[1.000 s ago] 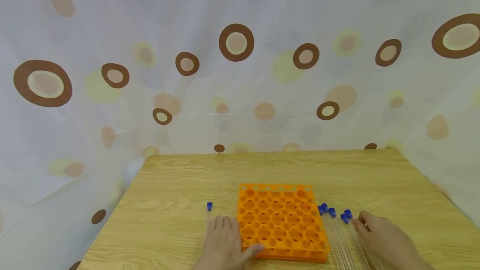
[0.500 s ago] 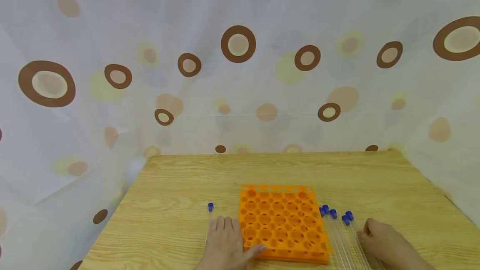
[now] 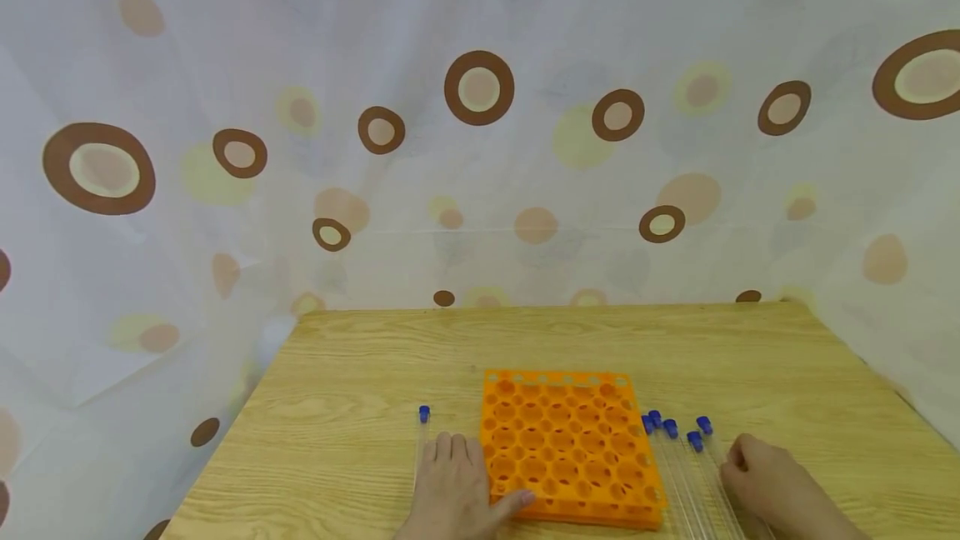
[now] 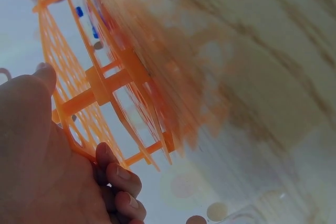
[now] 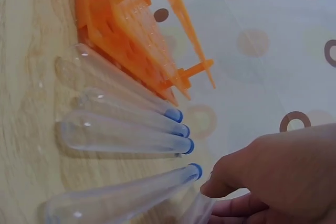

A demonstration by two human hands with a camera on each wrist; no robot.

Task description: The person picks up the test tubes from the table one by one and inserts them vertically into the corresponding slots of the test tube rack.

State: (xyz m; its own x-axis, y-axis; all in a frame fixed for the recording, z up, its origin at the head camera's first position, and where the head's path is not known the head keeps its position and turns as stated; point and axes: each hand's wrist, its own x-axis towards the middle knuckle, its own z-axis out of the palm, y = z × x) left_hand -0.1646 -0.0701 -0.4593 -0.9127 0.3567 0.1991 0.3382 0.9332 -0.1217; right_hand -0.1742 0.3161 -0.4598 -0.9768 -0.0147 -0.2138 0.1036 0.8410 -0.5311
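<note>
An orange multi-hole rack (image 3: 566,448) lies on the table between the hands. My left hand (image 3: 453,490) holds its near left corner, the thumb over the front edge; in the left wrist view the thumb of that hand (image 4: 42,150) lies against the perforated face of the rack (image 4: 79,100) and the other fingers curl at its edge. To the right of the rack, my right hand (image 3: 776,486) pinches a clear blue-capped tube (image 3: 712,448) with curled fingers. The right wrist view shows that tube (image 5: 197,209) partly covered by the right hand (image 5: 278,174).
Several clear tubes with blue caps (image 5: 126,134) lie side by side between the rack and my right hand. Another capped tube (image 3: 422,448) lies left of my left hand. The wooden table (image 3: 360,373) ends at a patterned curtain (image 3: 525,157) behind and at the sides.
My right hand has slid down along the tube, nearer the front, and its fingers are more curled. The caps of the two rightmost tubes stand farther apart. My left hand keeps its hold.
</note>
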